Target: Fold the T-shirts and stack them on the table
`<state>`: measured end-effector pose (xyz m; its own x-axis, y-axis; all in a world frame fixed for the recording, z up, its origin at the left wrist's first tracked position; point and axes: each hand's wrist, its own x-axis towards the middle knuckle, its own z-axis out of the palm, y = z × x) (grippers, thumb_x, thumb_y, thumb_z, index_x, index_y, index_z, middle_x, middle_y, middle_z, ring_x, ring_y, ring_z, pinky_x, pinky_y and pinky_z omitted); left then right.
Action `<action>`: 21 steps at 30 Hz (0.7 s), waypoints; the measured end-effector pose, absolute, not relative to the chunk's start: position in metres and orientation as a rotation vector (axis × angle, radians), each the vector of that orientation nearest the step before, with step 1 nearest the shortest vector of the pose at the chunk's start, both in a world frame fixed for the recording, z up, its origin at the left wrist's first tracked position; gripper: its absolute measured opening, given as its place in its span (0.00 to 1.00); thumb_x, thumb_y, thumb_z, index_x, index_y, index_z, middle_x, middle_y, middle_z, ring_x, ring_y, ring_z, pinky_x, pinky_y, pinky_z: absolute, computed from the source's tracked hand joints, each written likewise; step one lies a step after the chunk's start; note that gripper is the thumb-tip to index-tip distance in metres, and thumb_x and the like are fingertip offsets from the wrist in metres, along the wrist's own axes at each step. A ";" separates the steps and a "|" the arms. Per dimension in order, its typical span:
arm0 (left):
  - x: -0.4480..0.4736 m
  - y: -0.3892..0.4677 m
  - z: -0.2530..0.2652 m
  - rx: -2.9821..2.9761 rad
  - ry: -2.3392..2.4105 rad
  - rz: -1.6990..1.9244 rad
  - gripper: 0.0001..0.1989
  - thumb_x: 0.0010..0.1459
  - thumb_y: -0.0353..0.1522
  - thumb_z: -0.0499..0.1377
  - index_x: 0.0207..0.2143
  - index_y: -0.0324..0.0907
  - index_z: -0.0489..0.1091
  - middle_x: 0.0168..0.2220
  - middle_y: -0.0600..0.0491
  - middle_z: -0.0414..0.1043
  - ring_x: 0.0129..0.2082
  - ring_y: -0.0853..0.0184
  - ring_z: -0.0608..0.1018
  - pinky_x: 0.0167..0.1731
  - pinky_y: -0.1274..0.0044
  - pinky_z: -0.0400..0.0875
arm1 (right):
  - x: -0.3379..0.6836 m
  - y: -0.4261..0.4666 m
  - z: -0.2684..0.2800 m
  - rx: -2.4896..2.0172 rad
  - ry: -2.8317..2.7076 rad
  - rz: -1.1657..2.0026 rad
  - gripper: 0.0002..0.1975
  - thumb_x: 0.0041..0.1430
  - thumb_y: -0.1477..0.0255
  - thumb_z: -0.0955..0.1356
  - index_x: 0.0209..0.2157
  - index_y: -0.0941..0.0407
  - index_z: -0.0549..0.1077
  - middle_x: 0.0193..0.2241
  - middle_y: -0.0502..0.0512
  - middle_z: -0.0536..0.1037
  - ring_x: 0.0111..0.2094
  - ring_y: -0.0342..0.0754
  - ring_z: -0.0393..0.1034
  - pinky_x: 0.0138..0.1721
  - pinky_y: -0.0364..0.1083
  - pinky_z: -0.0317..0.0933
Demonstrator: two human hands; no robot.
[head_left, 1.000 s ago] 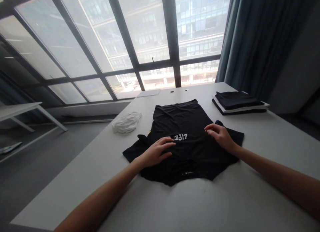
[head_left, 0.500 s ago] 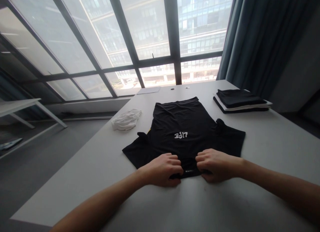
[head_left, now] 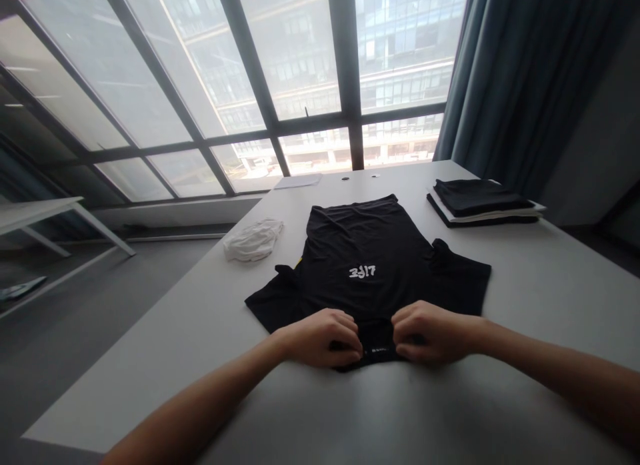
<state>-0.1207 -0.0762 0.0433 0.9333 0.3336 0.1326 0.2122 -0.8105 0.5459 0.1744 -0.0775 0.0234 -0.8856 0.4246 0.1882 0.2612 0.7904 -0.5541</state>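
A black T-shirt (head_left: 365, 241) lies spread out on the white table, its neck end towards me and its hem towards the window. White lettering on its front appears upside down from here. At the neckline, my left hand (head_left: 323, 338) is closed with its fingers pinching the left side of the collar. Opposite it, my right hand (head_left: 433, 331) pinches the right side of the collar. Between the two hands the inside of the neck shows, with a small printed label. Both sleeves stretch out sideways; the fingertips are partly hidden by the knuckles.
A crumpled white cloth (head_left: 254, 239) lies left of the shirt. Folded black and white garments (head_left: 483, 201) form a stack at the right. Some paper (head_left: 299, 181) rests near the table's far edge. Beyond stand windows, a blue curtain (head_left: 480, 78) and another table (head_left: 40, 211).
Both hands have shifted slightly at the collar, and their grip has changed a little. More of the inner neck and the collar edge near me shows. The rest of the shirt stays put.
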 end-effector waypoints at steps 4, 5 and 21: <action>-0.124 -0.066 0.037 2.454 0.738 0.742 0.14 0.72 0.34 0.52 0.51 0.43 0.76 0.46 0.45 0.79 0.48 0.62 0.79 0.51 0.71 0.73 | 0.169 -0.066 0.012 -0.805 -2.302 0.503 0.13 0.70 0.75 0.62 0.46 0.55 0.77 0.40 0.58 0.79 0.43 0.50 0.73 0.47 0.50 0.67; -0.125 -0.065 0.033 2.478 0.799 0.755 0.16 0.73 0.34 0.51 0.55 0.44 0.74 0.51 0.45 0.77 0.52 0.61 0.78 0.55 0.69 0.71 | 0.169 -0.064 0.008 -0.845 -2.289 0.448 0.15 0.70 0.75 0.62 0.50 0.54 0.77 0.45 0.60 0.79 0.48 0.52 0.72 0.51 0.52 0.67; -0.116 -0.077 0.035 2.791 1.103 0.220 0.14 0.61 0.39 0.63 0.48 0.45 0.72 0.49 0.48 0.74 0.52 0.56 0.75 0.55 0.65 0.67 | 0.173 -0.068 0.008 -0.951 -2.545 0.279 0.10 0.62 0.67 0.71 0.44 0.54 0.77 0.45 0.59 0.78 0.49 0.54 0.70 0.53 0.54 0.62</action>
<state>-0.1164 -0.0772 0.0353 0.7217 0.6868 0.0863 0.6675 -0.7235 0.1758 0.1732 -0.0683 0.0084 -0.6845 0.6628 0.3036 0.5813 0.7475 -0.3215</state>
